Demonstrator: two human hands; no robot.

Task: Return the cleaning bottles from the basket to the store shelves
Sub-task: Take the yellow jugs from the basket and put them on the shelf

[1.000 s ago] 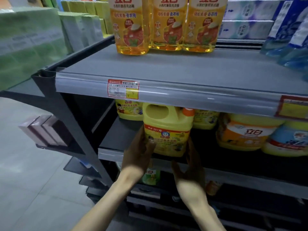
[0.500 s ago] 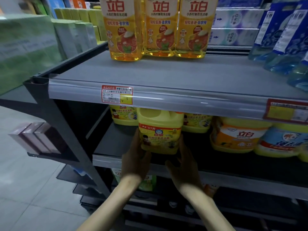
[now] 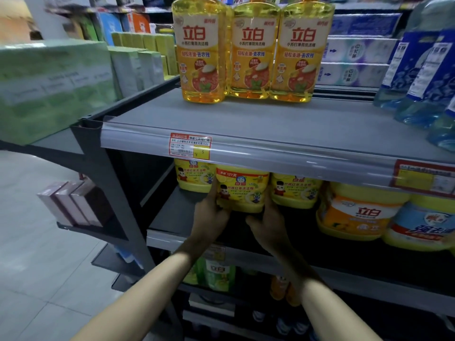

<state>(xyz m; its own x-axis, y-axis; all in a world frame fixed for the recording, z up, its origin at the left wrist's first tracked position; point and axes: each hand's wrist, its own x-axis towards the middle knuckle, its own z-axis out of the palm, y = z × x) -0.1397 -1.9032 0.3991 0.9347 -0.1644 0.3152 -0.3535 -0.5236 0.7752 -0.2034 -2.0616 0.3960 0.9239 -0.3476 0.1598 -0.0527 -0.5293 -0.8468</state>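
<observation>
Detergent jug (image 3: 242, 190), clasped between curled fingers of left hand (image 3: 211, 217) and right hand (image 3: 268, 225), has slid deeper onto the lower shelf (image 3: 172, 212), nearly shelved.

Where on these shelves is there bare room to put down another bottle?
The upper shelf is bare along its front, before the tall yellow bottles and left of the blue bottles. The lower shelf has a gap left of the yellow jug that the left hand and right hand hold. Its back row is crowded with jugs.
</observation>
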